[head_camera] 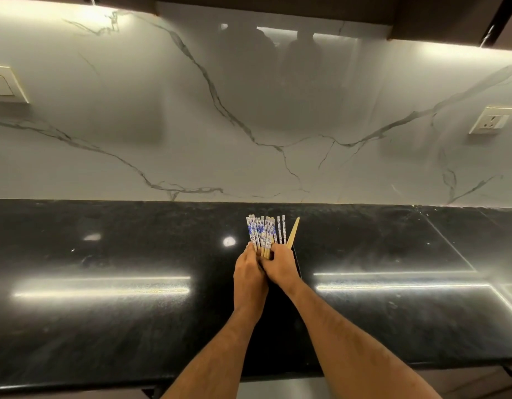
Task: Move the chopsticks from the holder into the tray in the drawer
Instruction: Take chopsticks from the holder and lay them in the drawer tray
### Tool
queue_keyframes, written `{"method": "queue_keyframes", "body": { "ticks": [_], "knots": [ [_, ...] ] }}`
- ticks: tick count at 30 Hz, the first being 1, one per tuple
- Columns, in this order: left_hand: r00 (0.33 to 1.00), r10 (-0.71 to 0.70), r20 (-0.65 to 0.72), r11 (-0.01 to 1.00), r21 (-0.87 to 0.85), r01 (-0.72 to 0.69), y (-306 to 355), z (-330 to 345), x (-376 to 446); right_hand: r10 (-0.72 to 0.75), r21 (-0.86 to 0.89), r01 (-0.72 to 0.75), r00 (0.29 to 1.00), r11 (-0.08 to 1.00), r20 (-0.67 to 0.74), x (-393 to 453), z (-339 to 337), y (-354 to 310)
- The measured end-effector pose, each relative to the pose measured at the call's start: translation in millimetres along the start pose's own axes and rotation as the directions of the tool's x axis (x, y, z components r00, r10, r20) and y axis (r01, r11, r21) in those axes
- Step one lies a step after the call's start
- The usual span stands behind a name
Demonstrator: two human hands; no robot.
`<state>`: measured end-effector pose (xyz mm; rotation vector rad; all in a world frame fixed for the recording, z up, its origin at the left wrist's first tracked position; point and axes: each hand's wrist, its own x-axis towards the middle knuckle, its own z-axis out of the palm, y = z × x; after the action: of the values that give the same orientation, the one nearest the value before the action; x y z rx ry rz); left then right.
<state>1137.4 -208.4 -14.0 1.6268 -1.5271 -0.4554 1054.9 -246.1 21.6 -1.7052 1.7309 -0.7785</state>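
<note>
The black counter [105, 312] ran wide below a marble wall [249, 125]. Near its back edge, the left hand [249, 279] and right hand [280, 266] were both closed around a bunch of chopsticks [263, 233], which stood in a dark holder [297, 264].

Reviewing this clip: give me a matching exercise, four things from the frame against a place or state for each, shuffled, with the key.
Things:
1. chopsticks
2. wall socket
3. left hand
4. plain wooden chopstick

Places or states:
A. on the marble backsplash, far right
B. leaning out at the right edge of the bunch
C. blue-and-white patterned tops, fanned upward
D. closed around the bunch beside the right hand

Pairs: 1-C, 2-A, 3-D, 4-B
</note>
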Motion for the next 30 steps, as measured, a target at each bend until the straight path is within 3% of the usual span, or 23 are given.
{"method": "queue_keyframes", "body": {
  "ticks": [3, 5, 8, 11, 18, 25, 30],
  "knots": [
    [0.998, 0.036, -0.052, 0.999, 0.022, -0.035, -0.3, -1.1, -1.2, 0.03, 0.024, -0.031, 0.999, 0.999, 0.014, 2.3, -0.1, -1.5],
    [1.0, 0.001, -0.026, 0.999, -0.045, -0.003, 1.3, -5.5, -3.6, 0.055, 0.025, -0.055, 0.998, 0.998, 0.033, 2.7, 1.2, -3.4],
    [0.997, 0.071, -0.013, 0.997, 0.009, -0.071, 0.0, -8.1, -5.0, 0.066, 0.015, -0.066, 0.997, 0.998, 0.031, 2.5, 2.4, -3.5],
    [0.998, -0.054, 0.011, 0.998, -0.037, 0.055, 6.5, -10.5, -3.6, 0.093, 0.018, -0.094, 0.995, 0.995, 0.046, 2.5, 1.4, -3.7],
    [0.994, 0.096, -0.047, 0.986, 0.144, -0.088, 12.5, -17.8, 0.9, 0.169, 0.174, -0.172, 0.985, 0.969, 0.034, 5.0, -12.7, -8.6],
    [0.984, 0.106, -0.14, 0.994, 0.026, -0.104, 45.1, -36.8, -4.6, 0.112, 0.349, -0.102, 0.994, 0.932, -0.01, 2.0, -47.1, -27.2],
    [0.998, -0.05, -0.042, 0.979, -0.199, 0.041, 77.8, -52.2, 6.2, 0.004, 0.534, -0.004, 1.0, 0.846, 0.001, -5.6, -87.6, -50.3]
  ]
}}
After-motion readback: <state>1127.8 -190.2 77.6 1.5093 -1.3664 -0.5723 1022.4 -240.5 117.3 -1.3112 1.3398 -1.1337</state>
